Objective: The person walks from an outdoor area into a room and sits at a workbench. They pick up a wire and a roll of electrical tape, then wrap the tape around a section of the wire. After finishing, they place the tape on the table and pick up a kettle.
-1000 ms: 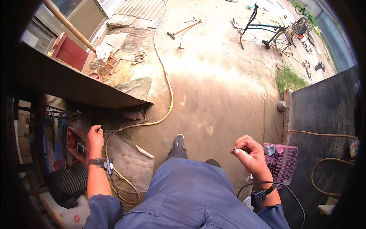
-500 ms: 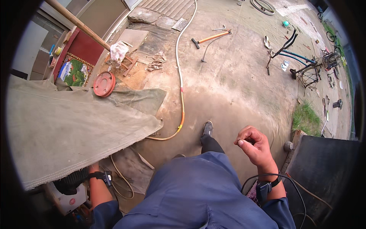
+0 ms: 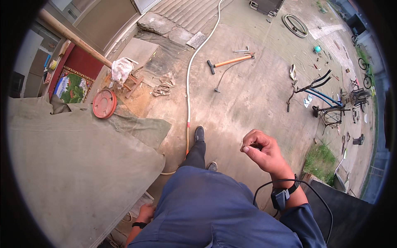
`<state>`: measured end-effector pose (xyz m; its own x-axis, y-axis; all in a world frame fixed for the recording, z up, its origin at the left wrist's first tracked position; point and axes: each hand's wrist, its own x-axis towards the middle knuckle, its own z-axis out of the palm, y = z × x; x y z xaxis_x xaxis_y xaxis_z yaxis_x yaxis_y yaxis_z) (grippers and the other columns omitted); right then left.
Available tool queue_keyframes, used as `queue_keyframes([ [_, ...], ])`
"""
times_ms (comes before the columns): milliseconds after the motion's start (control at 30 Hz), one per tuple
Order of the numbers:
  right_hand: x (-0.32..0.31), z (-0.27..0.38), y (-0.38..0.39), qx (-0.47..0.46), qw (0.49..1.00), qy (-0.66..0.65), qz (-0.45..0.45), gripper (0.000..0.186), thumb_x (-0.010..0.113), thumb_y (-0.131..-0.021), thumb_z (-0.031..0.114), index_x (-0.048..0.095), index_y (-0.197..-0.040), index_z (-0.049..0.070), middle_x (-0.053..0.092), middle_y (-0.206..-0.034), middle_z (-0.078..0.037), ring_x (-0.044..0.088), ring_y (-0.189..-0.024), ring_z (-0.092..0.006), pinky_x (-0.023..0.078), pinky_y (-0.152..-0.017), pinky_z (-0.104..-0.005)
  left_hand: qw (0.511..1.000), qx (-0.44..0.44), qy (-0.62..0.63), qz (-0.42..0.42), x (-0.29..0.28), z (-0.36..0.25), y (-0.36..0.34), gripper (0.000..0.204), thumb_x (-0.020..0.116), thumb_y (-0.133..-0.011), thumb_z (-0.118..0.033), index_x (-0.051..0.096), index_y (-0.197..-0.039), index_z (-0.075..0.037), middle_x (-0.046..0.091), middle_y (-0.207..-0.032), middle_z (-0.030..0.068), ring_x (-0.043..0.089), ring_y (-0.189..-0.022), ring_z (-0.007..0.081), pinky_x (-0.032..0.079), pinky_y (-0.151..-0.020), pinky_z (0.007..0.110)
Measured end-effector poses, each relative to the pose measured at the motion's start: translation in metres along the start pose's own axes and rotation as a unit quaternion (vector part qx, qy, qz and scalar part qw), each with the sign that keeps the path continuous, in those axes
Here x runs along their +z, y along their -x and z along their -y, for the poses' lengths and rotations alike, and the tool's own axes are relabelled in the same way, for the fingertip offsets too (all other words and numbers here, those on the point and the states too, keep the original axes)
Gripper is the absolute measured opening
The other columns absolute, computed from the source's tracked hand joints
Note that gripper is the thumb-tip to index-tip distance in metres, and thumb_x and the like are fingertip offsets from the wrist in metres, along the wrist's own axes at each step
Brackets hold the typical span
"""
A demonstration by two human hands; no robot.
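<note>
My right hand (image 3: 264,152) is raised in front of my body, thumb and fingers pinched together. Something small and dark shows in its curl, too hidden to name. A dark device is strapped at that wrist, and a black cable (image 3: 326,202) loops beside it. My left hand (image 3: 145,213) hangs low by my left side, close to the edge of a large grey-green canvas sheet (image 3: 82,157). Its fingers are mostly out of sight, so I cannot tell whether it holds anything.
A pale hose (image 3: 189,89) crosses the ground ahead of my feet. Beyond lie an orange hand pump (image 3: 232,61) and a tyre (image 3: 295,25). A blue bicycle frame (image 3: 326,98) stands right, near grass (image 3: 320,165). Left are a red round lid (image 3: 104,103) and a cloth-topped stool (image 3: 131,84).
I have stepped forward and the view has shifted. My left hand has come out from under the canvas, nearer my body. My right hand keeps its pinch.
</note>
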<state>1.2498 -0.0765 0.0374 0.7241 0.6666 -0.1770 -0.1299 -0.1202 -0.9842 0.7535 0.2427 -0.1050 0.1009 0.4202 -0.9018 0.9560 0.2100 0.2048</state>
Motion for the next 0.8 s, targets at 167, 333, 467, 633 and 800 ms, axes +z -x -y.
queue_keyframes([
  [167,-0.035,0.027,-0.106,-0.008,0.999,0.015,-0.036,0.008,0.075,-0.095,0.009,0.068,-0.094,0.005,0.064,-0.095,0.002,0.055,-0.083,-0.0076,0.046,-0.072,-0.0263,0.983,0.149,-0.109,-0.023,0.022,-0.152,-0.095,0.035,0.07,-0.097,-0.013,0.069,-0.129,0.003,0.075,-0.095,0.0148,0.074,-0.079,0.026,0.057,-0.061,0.035],
  [333,-0.07,0.042,-0.197,-0.015,0.999,0.009,-0.046,0.008,0.076,-0.095,0.009,0.068,-0.094,0.006,0.063,-0.094,0.003,0.054,-0.082,-0.0073,0.045,-0.071,-0.0262,0.989,0.069,0.116,-0.053,-0.028,-0.318,-0.15,0.049,0.065,-0.101,-0.013,0.053,-0.146,0.003,0.075,-0.106,0.0144,0.074,-0.079,0.0206,0.058,-0.061,0.031],
  [467,-0.106,0.043,-0.282,-0.025,0.998,0.009,-0.049,0.008,0.076,-0.096,0.009,0.068,-0.096,0.007,0.063,-0.095,0.002,0.055,-0.085,-0.0072,0.046,-0.074,-0.0257,0.983,0.102,0.13,-0.076,-0.048,-0.426,-0.187,0.045,0.064,-0.102,-0.013,0.055,-0.144,0.002,0.074,-0.105,0.0129,0.074,-0.078,0.0205,0.057,-0.06,0.031],
  [633,-0.165,0.024,-0.404,-0.044,0.998,0.019,-0.045,0.009,0.072,-0.098,0.01,0.064,-0.097,0.006,0.066,-0.098,-0.006,0.068,-0.092,-0.0165,0.054,-0.082,-0.0321,0.979,0.091,0.165,-0.081,-0.026,-0.537,-0.269,0.048,0.063,-0.102,-0.011,0.052,-0.146,0.002,0.074,-0.101,0.0125,0.073,-0.076,0.0209,0.056,-0.059,0.031],
  [800,-0.21,0.024,-0.532,-0.034,0.999,-0.018,-0.035,0.01,0.072,-0.097,0.008,0.062,-0.1,0.007,0.067,-0.099,-0.005,0.067,-0.093,-0.0152,0.055,-0.082,-0.0319,0.987,0.055,0.148,-0.026,0.0,-0.629,-0.308,0.055,0.065,-0.099,-0.008,0.048,-0.15,0.003,0.073,-0.1,0.0145,0.072,-0.074,0.0222,0.056,-0.057,0.033],
])
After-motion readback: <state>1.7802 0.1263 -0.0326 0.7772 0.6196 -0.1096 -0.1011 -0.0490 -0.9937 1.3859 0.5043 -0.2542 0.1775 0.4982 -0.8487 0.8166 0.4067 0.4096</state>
